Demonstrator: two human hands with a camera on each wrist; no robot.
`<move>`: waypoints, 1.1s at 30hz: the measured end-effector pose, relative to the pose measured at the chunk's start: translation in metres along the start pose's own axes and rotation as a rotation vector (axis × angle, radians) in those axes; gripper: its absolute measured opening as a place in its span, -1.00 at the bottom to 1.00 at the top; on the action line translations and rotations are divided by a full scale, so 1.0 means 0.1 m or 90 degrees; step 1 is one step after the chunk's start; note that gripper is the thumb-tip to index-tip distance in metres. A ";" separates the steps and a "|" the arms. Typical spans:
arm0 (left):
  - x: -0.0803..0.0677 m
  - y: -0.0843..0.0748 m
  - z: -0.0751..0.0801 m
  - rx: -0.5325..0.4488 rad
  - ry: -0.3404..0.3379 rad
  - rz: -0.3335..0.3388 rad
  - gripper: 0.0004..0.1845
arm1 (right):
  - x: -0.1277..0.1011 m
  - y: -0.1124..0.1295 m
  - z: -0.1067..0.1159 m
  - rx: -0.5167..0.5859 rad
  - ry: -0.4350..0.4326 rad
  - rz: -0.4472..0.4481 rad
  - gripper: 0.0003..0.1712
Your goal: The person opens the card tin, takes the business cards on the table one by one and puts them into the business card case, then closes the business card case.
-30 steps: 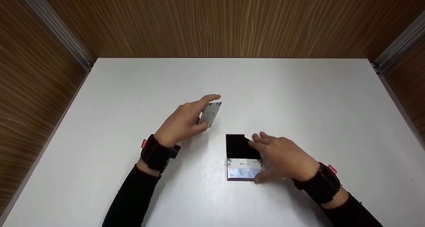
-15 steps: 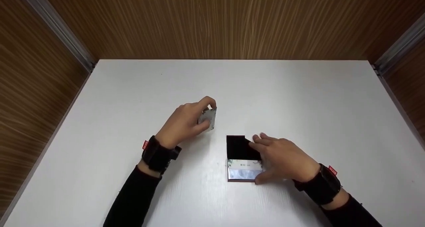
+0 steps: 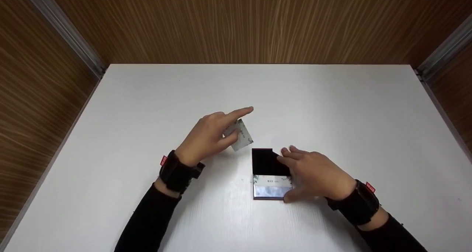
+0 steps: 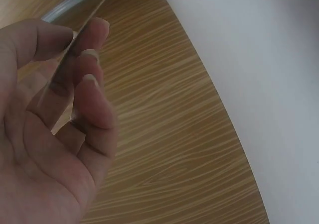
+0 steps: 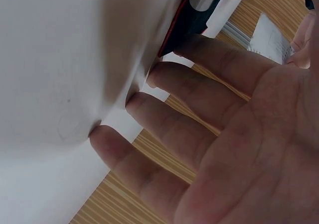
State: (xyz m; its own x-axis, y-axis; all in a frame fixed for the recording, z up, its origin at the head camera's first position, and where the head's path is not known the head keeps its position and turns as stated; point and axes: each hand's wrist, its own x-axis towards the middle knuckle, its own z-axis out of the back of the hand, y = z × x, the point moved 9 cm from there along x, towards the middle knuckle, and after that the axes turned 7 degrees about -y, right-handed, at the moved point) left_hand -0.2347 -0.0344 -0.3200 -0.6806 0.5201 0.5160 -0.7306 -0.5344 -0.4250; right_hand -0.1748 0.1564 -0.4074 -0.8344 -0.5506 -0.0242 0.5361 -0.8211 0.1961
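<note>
Black sleeves (image 3: 147,218), black wrist straps (image 3: 179,172), red tags (image 3: 162,160)

Your left hand (image 3: 212,134) is raised near the middle of the scene, index finger stretched out toward the far right, thumb and the other fingers curled in a pinching grip. Your left forearm runs in from the near edge in a black sleeve with a dark wrist strap. Your right hand (image 3: 313,172) lies low to the right, palm down, fingers (image 5: 199,97) straight and together, pointing left, thumb tucked at the near side. Its wrist wears the same strap and sleeve.
</note>
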 end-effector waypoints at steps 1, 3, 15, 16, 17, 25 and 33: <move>0.00 -0.02 0.00 -0.009 0.001 -0.001 -0.46 | 0.00 0.00 0.00 0.000 0.001 0.000 0.22; 0.00 -0.06 0.00 -0.034 0.002 -0.005 -0.58 | 0.01 0.00 -0.01 0.000 0.006 -0.001 0.23; -0.09 -0.45 -0.56 -0.266 0.181 -0.044 -0.90 | 0.03 -0.02 0.02 0.011 0.006 -0.020 0.13; -0.12 -0.46 -0.61 -0.257 0.199 -0.041 -0.88 | 0.04 -0.02 0.01 0.011 0.008 -0.019 0.16; -0.14 -0.46 -0.66 -0.246 0.212 -0.038 -0.87 | 0.04 -0.01 0.01 0.012 0.012 -0.019 0.18; -0.23 -0.50 -0.77 -0.191 0.216 -0.054 -0.85 | 0.05 0.04 0.03 0.015 0.005 0.001 0.23; -0.24 -0.57 -0.80 -0.096 0.198 -0.087 -0.87 | 0.03 0.04 0.05 0.016 0.004 -0.001 0.23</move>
State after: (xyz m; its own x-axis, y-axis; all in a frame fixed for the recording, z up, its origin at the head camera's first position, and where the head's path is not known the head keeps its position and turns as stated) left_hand -0.1808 0.0367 -0.3672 -0.5437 0.7695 0.3351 -0.7997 -0.3537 -0.4852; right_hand -0.1762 0.1524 -0.4013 -0.8342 -0.5506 -0.0311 0.5317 -0.8178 0.2203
